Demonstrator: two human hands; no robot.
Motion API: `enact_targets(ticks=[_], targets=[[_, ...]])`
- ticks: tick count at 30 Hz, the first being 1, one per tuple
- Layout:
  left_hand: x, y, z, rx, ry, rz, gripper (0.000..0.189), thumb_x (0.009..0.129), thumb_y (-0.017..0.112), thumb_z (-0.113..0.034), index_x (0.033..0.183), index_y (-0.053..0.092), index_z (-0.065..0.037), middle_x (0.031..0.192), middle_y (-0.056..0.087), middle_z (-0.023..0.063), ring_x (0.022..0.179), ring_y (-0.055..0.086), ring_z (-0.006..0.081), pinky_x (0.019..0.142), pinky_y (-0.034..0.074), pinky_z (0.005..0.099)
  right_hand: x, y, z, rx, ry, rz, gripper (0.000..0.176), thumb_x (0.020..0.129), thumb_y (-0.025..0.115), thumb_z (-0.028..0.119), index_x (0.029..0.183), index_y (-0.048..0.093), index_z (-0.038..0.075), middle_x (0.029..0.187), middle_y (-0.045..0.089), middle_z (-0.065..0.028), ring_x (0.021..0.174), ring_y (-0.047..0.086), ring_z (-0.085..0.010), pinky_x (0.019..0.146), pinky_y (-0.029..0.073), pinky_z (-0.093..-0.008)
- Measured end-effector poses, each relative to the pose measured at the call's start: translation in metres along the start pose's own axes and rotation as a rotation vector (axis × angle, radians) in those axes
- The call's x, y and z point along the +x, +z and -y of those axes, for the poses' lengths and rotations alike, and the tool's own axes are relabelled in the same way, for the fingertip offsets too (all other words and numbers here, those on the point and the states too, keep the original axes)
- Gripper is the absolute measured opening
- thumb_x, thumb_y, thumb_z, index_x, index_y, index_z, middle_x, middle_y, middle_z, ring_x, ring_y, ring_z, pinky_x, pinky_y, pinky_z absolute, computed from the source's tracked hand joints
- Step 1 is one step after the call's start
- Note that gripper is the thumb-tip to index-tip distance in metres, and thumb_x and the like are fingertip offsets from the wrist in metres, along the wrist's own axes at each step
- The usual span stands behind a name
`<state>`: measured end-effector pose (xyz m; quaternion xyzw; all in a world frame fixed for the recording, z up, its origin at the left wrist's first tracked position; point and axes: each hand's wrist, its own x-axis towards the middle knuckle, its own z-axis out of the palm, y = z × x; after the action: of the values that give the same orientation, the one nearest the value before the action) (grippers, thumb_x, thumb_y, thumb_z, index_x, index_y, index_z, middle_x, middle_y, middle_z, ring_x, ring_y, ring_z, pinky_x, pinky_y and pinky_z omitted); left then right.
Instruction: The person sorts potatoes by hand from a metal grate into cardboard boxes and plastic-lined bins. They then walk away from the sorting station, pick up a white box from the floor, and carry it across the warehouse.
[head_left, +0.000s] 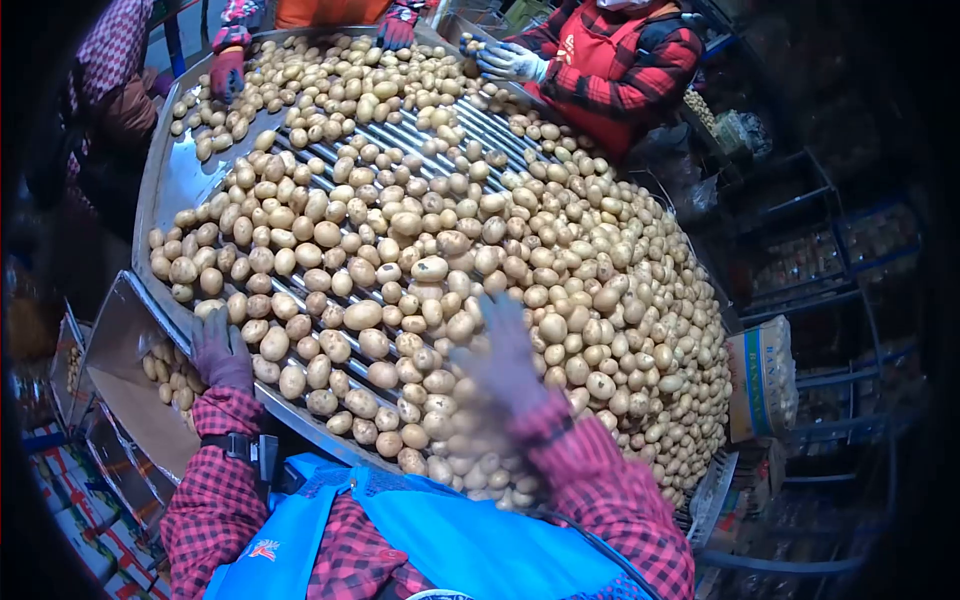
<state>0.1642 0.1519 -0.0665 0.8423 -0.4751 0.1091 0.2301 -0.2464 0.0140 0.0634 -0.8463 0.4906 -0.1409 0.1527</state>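
Many pale brown potatoes (430,268) cover a wide metal sorting table with rollers (395,140). My left hand (222,352), in a purplish glove, rests at the table's near left rim, its fingers stretched out against the closest potatoes. Farther right, my right hand (508,355) reaches over the potatoes in the middle, fingers extended and thumb apart. That hand and the potatoes beside its wrist are blurred. Neither hand shows a potato in its grip. An open cardboard box (135,345) stands just left of my left hand, with potatoes inside.
Across the table, a person in a red apron (600,70) has gloved hands (510,62) at the potatoes. Another person's gloved hand (227,75) is at the far left. A printed carton (760,380) stands beside the right edge, near metal racks (820,370).
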Motion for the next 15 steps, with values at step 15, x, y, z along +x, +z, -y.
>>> enact_targets(ticks=[15], targets=[[0.002,-0.010,-0.008,-0.030,-0.049,0.045,0.038,0.086,0.060,-0.018,0.123,0.062,-0.011,0.125,0.060,0.0099,0.124,0.047,0.0373,0.106,0.037,0.0472,0.048,-0.015,-0.022,-0.490,0.250,0.445,0.100,0.068,0.079,0.041,0.150,0.031,0.011,0.150,0.026,-0.0299,0.137,0.027,-0.0500,0.110,0.033,-0.0530]])
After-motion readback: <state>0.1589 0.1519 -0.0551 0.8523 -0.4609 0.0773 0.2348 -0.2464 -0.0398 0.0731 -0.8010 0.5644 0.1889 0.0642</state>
